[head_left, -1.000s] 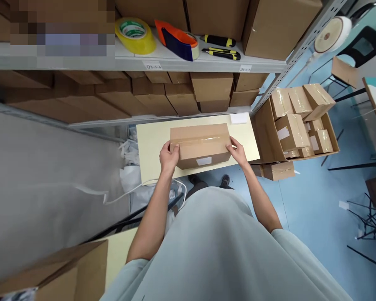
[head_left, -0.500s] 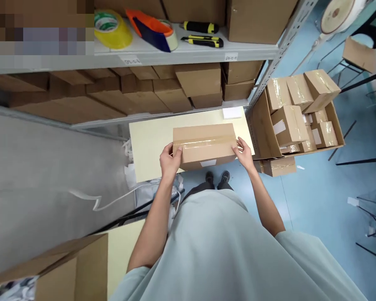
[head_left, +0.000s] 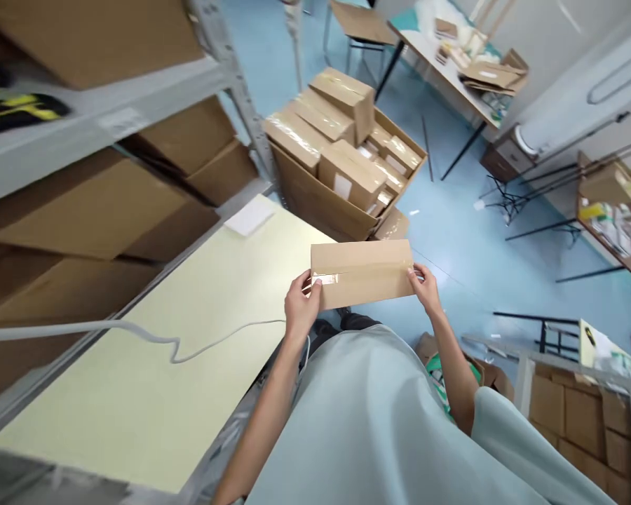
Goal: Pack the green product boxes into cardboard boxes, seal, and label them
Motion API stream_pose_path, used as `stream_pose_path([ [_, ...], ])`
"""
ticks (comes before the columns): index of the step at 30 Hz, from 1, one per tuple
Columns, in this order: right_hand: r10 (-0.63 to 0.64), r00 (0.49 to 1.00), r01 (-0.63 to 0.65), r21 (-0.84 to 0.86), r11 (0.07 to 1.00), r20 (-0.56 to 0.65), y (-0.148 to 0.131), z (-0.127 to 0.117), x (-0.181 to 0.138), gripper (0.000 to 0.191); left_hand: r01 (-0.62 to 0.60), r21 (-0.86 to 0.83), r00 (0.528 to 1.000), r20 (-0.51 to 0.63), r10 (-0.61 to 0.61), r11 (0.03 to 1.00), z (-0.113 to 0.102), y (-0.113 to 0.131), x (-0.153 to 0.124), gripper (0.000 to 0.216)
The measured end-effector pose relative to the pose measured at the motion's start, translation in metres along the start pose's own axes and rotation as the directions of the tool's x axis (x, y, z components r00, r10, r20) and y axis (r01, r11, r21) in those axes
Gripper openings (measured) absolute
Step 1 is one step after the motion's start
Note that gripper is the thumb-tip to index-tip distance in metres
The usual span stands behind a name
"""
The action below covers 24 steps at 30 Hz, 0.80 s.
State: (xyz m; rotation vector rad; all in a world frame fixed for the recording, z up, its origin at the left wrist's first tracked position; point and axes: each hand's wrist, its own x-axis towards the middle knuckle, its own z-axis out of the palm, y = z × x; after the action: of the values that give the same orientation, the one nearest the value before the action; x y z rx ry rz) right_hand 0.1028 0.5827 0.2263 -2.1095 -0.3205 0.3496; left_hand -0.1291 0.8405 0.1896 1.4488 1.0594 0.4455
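A taped brown cardboard box is held in the air in front of my body, off the right end of the pale yellow table. My left hand grips its left end with thumb on top and fingers closed round the edge. My right hand clasps the right end the same way. Clear tape runs along the box's top seam. Beyond it, a large open carton on the blue floor is filled with several similar taped boxes.
A metal shelf rack stacked with cardboard boxes stands at left, yellow-black knives on an upper shelf. A white cable crosses the table. A white slip lies near its far end. Desks, stands and more boxes occupy the right side.
The box has been lifted off the table and carried to the right, still in both hands. My view has swung right, toward the carton of boxes and the room.
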Motion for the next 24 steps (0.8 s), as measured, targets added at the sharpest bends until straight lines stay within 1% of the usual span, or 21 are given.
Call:
stream_pose_path([
  [3, 0.059, 0.983, -0.065, -0.031, 0.997, -0.171, 0.019, -0.045, -0.034, 0.072, -0.034, 0.02, 0.984, 0.174, 0.03, 0.999, 0.042, 0.004, 0.0, 0.046],
  [6, 0.108, 0.948, -0.125, -0.038, 0.991, -0.298, 0.038, -0.078, -0.061, 0.072, -0.119, 0.038, 0.949, 0.297, 0.103, 0.992, 0.078, 0.009, -0.007, 0.043],
  [9, 0.141, 0.913, -0.164, -0.028, 0.986, -0.382, 0.056, -0.1, -0.074, 0.072, -0.187, 0.074, 0.912, 0.384, 0.146, 0.98, 0.106, 0.011, -0.014, 0.042],
  [12, 0.159, 0.887, -0.187, -0.022, 0.982, -0.434, 0.072, -0.116, -0.073, 0.072, -0.216, 0.14, 0.89, 0.435, 0.136, 0.966, 0.129, 0.014, -0.017, 0.042],
  [15, 0.161, 0.874, -0.202, -0.041, 0.979, -0.458, 0.087, -0.128, -0.057, 0.074, -0.251, 0.191, 0.878, 0.457, 0.14, 0.949, 0.151, 0.019, -0.015, 0.043],
  [18, 0.159, 0.878, -0.201, -0.049, 0.978, -0.451, 0.104, -0.138, -0.026, 0.076, -0.271, 0.241, 0.876, 0.464, 0.135, 0.932, 0.177, 0.026, -0.008, 0.043],
  [21, 0.153, 0.894, -0.188, -0.042, 0.981, -0.42, 0.121, -0.148, 0.023, 0.075, -0.262, 0.286, 0.889, 0.444, 0.115, 0.922, 0.209, 0.035, 0.004, 0.044],
  [24, 0.149, 0.92, -0.172, -0.032, 0.985, -0.362, 0.138, -0.159, 0.083, 0.075, -0.23, 0.332, 0.907, 0.415, 0.078, 0.915, 0.246, 0.045, 0.021, 0.042],
])
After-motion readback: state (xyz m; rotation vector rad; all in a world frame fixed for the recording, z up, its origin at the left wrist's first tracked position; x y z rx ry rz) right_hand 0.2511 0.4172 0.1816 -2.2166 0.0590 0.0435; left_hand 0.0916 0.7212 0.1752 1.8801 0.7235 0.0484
